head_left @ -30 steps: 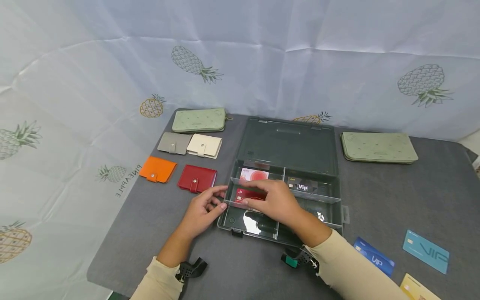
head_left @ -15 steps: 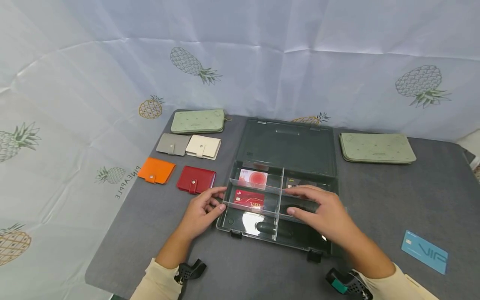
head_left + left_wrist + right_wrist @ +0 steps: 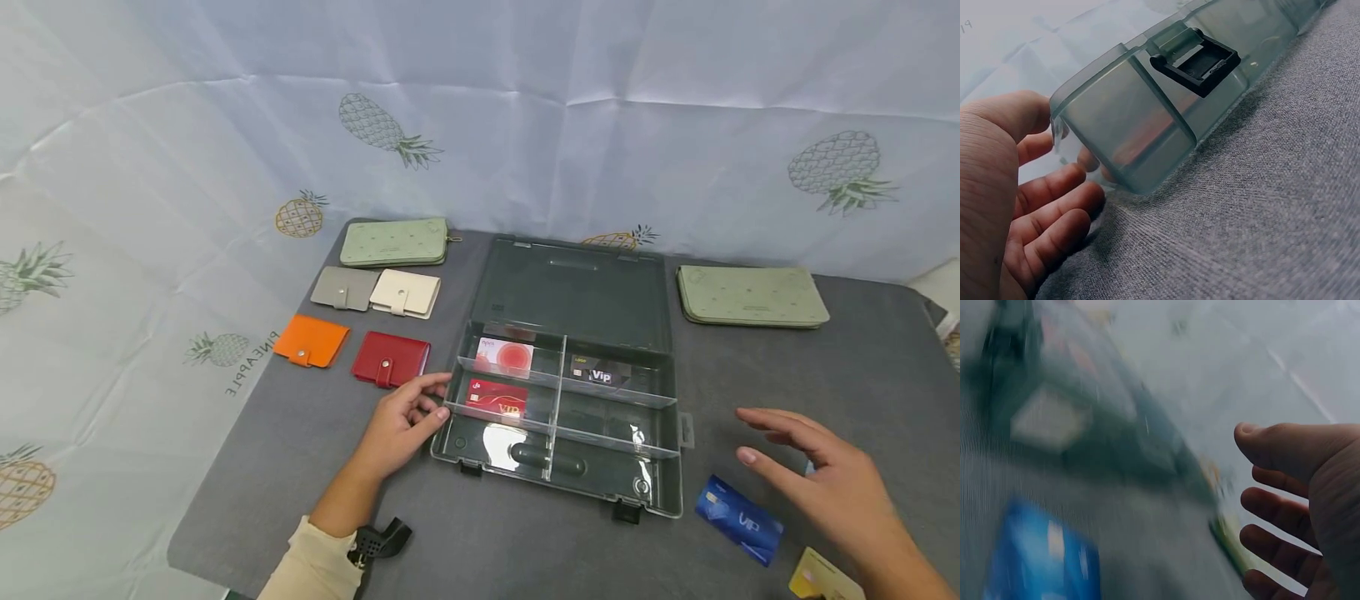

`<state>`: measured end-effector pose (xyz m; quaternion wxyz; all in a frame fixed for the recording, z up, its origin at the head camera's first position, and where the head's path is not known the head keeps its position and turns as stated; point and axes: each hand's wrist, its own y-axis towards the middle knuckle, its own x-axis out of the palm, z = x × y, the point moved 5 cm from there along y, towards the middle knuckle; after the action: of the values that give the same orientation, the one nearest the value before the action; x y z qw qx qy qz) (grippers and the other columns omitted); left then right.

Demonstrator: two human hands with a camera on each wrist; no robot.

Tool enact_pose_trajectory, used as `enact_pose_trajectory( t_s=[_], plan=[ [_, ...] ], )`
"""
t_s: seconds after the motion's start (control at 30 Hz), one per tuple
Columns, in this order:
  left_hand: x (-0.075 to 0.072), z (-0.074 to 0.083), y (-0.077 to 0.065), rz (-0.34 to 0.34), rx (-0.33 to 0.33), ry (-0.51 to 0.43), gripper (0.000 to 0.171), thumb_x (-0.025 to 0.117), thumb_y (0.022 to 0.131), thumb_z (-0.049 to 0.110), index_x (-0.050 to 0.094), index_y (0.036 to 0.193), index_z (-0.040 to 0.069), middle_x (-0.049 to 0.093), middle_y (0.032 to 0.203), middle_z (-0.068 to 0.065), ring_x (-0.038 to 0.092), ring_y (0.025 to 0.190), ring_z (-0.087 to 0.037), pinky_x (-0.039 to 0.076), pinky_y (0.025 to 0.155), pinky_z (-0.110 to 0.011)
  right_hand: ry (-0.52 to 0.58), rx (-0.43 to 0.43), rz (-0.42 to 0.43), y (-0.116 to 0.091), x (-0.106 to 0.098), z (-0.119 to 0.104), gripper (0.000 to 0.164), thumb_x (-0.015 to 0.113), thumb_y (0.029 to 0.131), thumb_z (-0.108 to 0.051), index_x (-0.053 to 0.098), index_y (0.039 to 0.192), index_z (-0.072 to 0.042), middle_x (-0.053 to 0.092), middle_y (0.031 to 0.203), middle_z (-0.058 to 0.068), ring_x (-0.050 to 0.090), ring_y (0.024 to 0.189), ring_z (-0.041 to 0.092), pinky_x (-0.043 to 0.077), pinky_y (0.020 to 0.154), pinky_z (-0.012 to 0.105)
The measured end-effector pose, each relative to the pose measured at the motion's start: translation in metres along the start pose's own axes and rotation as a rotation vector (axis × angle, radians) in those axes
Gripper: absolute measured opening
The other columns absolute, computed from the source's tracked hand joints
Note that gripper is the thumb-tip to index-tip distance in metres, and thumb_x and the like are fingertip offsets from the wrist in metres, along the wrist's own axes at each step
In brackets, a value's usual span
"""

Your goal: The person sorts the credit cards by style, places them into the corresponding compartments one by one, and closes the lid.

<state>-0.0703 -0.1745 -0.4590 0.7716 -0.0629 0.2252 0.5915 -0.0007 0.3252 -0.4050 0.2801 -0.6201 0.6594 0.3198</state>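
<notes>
At the left side of a dark, see-through compartment box (image 3: 607,475) rests my left hand (image 3: 402,423), with its thumb by the front corner. In the left wrist view its other fingers lie loosely bent along the box wall (image 3: 1129,119). The lid (image 3: 573,287) is folded back. Inside lie a pink-and-white card (image 3: 504,356), a red VIP card (image 3: 497,397) and a black Vip card (image 3: 600,372). My right hand (image 3: 832,483) hovers right of the box with spread fingers and nothing in it. It mostly hides a teal card. A blue VIP card (image 3: 738,518) lies just left of it.
A yellow card (image 3: 813,577) lies at the front right. Left of the box are red (image 3: 392,358), orange (image 3: 311,340), grey (image 3: 345,287) and cream (image 3: 406,292) card holders. Green wallets lie back left (image 3: 395,242) and right (image 3: 752,297). A pineapple-print cloth (image 3: 487,150) hangs behind.
My right hand has moved from over the red card, across the box, to the right above the loose cards, uncovering the red and black cards. My left hand has stayed at the box's side.
</notes>
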Motion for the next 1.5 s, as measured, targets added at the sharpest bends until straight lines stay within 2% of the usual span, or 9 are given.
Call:
enact_pose_trajectory(
  t_s=[0.07, 0.17, 0.3, 0.6, 0.93, 1.07, 1.2, 1.3, 1.5],
  plan=[
    [0.0, 0.0, 0.0, 0.002, 0.005, -0.001, 0.045, 0.074, 0.099, 0.009, 0.065, 0.144, 0.009, 0.071, 0.118, -0.011, 0.068, 0.089, -0.018, 0.056, 0.07, -0.027, -0.061, 0.084, -0.042, -0.006, -0.006, 0.023, 0.049, 0.083, 0.096, -0.026, 0.069, 0.142, -0.014, 0.062, 0.136, -0.009, 0.051, 0.107, -0.005, 0.042, 0.081, 0.023],
    [0.001, -0.001, 0.0, 0.006, 0.012, -0.006, 0.045, 0.074, 0.099, 0.008, 0.066, 0.143, 0.008, 0.072, 0.118, -0.011, 0.068, 0.089, -0.018, 0.057, 0.069, -0.027, -0.109, 0.166, -0.083, -0.014, -0.014, 0.053, 0.054, 0.078, 0.101, -0.026, 0.061, 0.145, 0.0, 0.056, 0.14, 0.026, 0.054, 0.118, 0.027, 0.046, 0.092, 0.051],
    [0.002, -0.002, 0.0, 0.002, 0.011, -0.013, 0.045, 0.074, 0.099, 0.009, 0.065, 0.143, 0.009, 0.071, 0.118, -0.011, 0.068, 0.089, -0.018, 0.057, 0.07, -0.027, -0.147, 0.193, -0.1, -0.024, -0.02, 0.088, 0.059, 0.078, 0.099, -0.016, 0.052, 0.141, 0.016, 0.047, 0.137, 0.042, 0.041, 0.12, 0.061, 0.033, 0.094, 0.081],
    [0.002, -0.004, -0.003, 0.008, 0.005, -0.024, 0.045, 0.074, 0.099, 0.007, 0.066, 0.144, 0.009, 0.071, 0.118, -0.011, 0.068, 0.089, -0.018, 0.056, 0.069, -0.027, -0.367, 0.075, -0.054, -0.04, -0.019, 0.124, 0.074, 0.098, 0.072, -0.016, 0.061, 0.129, 0.014, 0.054, 0.119, 0.037, 0.049, 0.102, 0.054, 0.037, 0.08, 0.064],
    [-0.001, -0.001, -0.001, 0.02, -0.006, -0.006, 0.045, 0.074, 0.098, 0.008, 0.066, 0.143, 0.009, 0.071, 0.118, -0.01, 0.067, 0.089, -0.019, 0.056, 0.07, -0.027, -0.278, 0.175, -0.122, -0.021, -0.017, 0.113, 0.059, 0.089, 0.08, 0.001, 0.052, 0.124, 0.015, 0.06, 0.106, 0.036, 0.059, 0.089, 0.047, 0.043, 0.076, 0.063],
    [-0.001, 0.001, 0.0, 0.006, -0.01, -0.001, 0.045, 0.074, 0.099, 0.01, 0.066, 0.143, 0.009, 0.071, 0.119, -0.01, 0.067, 0.09, -0.019, 0.056, 0.071, -0.027, -0.3, 0.158, -0.119, -0.015, -0.021, 0.096, 0.041, 0.082, 0.089, 0.001, 0.057, 0.12, 0.009, 0.065, 0.098, 0.027, 0.062, 0.08, 0.037, 0.048, 0.069, 0.057],
    [-0.001, 0.001, 0.001, 0.0, -0.017, -0.006, 0.045, 0.074, 0.099, 0.01, 0.066, 0.144, 0.008, 0.071, 0.119, -0.011, 0.067, 0.09, -0.019, 0.056, 0.071, -0.026, -0.253, 0.092, -0.083, -0.007, -0.025, 0.067, 0.028, 0.077, 0.094, 0.003, 0.063, 0.119, 0.002, 0.068, 0.1, 0.022, 0.055, 0.082, -0.002, 0.049, 0.064, 0.031],
    [0.0, 0.001, 0.0, 0.003, -0.021, -0.01, 0.045, 0.074, 0.099, 0.01, 0.066, 0.143, 0.009, 0.071, 0.119, -0.01, 0.067, 0.09, -0.019, 0.056, 0.071, -0.026, -0.192, 0.049, -0.048, -0.001, -0.027, 0.042, 0.026, 0.076, 0.096, 0.003, 0.064, 0.12, 0.0, 0.069, 0.105, 0.023, 0.039, 0.084, -0.024, 0.04, 0.058, 0.013],
    [-0.001, 0.001, 0.001, 0.01, -0.021, -0.016, 0.045, 0.074, 0.099, 0.01, 0.066, 0.143, 0.009, 0.071, 0.118, -0.011, 0.066, 0.09, -0.02, 0.055, 0.071, -0.026, -0.086, -0.011, -0.07, 0.016, -0.016, -0.008, 0.024, 0.075, 0.1, -0.005, 0.067, 0.122, -0.009, 0.071, 0.108, 0.015, 0.046, 0.09, -0.025, 0.043, 0.062, 0.012]
  ],
)
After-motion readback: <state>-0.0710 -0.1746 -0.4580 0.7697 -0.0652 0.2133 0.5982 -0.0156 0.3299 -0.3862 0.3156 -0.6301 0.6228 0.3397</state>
